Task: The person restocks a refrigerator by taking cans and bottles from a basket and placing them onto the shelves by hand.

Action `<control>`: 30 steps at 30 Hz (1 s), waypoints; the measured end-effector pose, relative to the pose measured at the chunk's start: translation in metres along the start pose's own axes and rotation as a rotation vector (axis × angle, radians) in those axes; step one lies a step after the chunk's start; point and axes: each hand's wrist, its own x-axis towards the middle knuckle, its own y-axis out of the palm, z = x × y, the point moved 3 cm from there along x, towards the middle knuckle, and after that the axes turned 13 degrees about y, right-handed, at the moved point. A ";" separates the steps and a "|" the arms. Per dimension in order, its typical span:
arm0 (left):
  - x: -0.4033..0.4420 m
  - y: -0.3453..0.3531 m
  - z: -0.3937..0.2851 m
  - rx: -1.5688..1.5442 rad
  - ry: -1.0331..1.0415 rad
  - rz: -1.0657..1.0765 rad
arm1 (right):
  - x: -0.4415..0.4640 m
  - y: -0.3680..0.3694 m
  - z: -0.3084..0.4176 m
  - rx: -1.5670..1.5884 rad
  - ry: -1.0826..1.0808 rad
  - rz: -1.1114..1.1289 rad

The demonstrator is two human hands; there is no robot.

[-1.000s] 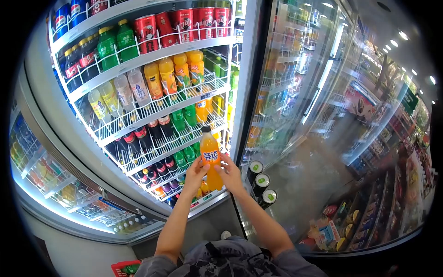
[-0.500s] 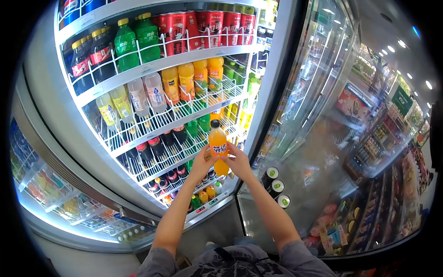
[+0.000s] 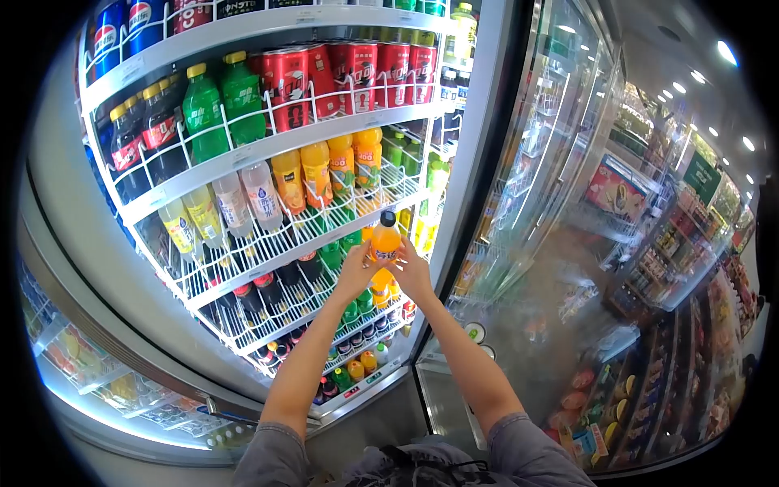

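Observation:
An orange soda bottle [image 3: 386, 236] with a black cap stands upright between my two hands, in front of the fridge shelves. My left hand [image 3: 357, 269] grips it from the left and my right hand [image 3: 412, 271] from the right, fingers closed around its label. Its lower part is hard to separate from the orange bottles behind. Just above, a wire shelf [image 3: 308, 235] holds clear bottles [image 3: 261, 196] and orange juice bottles [image 3: 317, 173]. Dark-capped cola bottles [image 3: 268, 290] and green bottles stand on the shelf below.
Higher up are red cans [image 3: 286, 85] and green soda bottles [image 3: 203, 109] behind a wire rail. The opened glass door [image 3: 519, 243] stands at my right, with black cans [image 3: 475, 331] near its lower part. Snack racks [image 3: 690, 349] are beyond it. Another fridge [image 3: 122, 390] is at left.
My arms have reached a little farther forward with the bottle, closer to the shelves. The view has shifted, showing more of the top shelf and less of the black cans.

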 end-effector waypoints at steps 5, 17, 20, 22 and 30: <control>0.018 0.009 0.006 0.003 0.004 0.011 | 0.022 -0.004 -0.005 -0.067 0.072 0.022; 0.043 0.022 0.051 -0.095 -0.130 -0.006 | 0.064 0.015 -0.045 0.056 0.070 0.007; 0.048 0.025 0.058 0.063 0.048 -0.036 | 0.076 0.017 -0.062 0.045 0.087 -0.011; 0.048 0.034 0.071 0.006 0.020 -0.042 | 0.081 0.018 -0.072 0.020 0.068 -0.015; 0.050 0.040 0.088 0.139 -0.204 0.087 | 0.099 0.028 -0.101 -0.141 0.085 0.061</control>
